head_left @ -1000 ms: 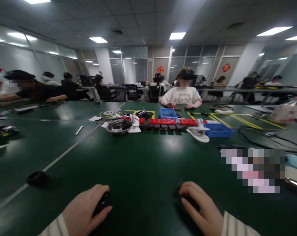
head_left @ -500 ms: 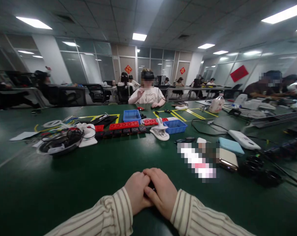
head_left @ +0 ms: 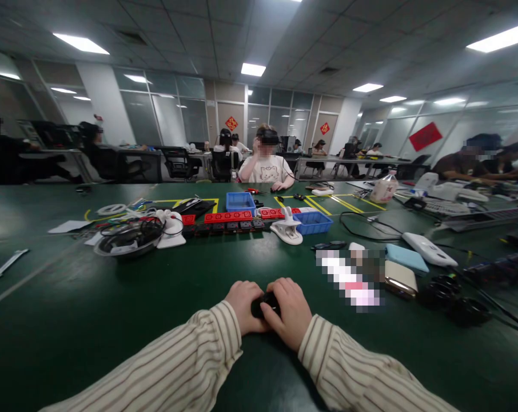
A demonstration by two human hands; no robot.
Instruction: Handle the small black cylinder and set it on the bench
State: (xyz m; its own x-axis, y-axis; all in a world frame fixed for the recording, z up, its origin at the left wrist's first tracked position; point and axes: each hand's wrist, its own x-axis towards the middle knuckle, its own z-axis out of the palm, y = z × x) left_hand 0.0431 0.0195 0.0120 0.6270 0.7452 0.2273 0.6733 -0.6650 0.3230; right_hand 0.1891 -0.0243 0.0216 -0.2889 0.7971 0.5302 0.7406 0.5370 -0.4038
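In the head view my left hand [head_left: 246, 307] and my right hand [head_left: 288, 312] meet above the green table [head_left: 177, 320], close in front of me. Between them sits a small, smooth, black rounded object [head_left: 265, 306], whose kind I cannot make out. The fingers of both hands curl around it from either side. My right thumb lies across its near face. Most of its underside is hidden, so whether it touches the table is unclear. A white clip-shaped stand [head_left: 287, 229] is among the things beyond my hands.
Beyond lie red and black socket strips [head_left: 227, 223], blue trays [head_left: 313, 222] and a round bowl of cables [head_left: 128, 243]. On the right are a beige box-like device [head_left: 400, 279], a light-blue case [head_left: 407, 257] and black round pieces [head_left: 439, 289]. A person [head_left: 265, 163] sits opposite.
My hands were apart, the left one with a black object; they have come together around a black object. The view has swung right. The person opposite has raised a hand toward the head.
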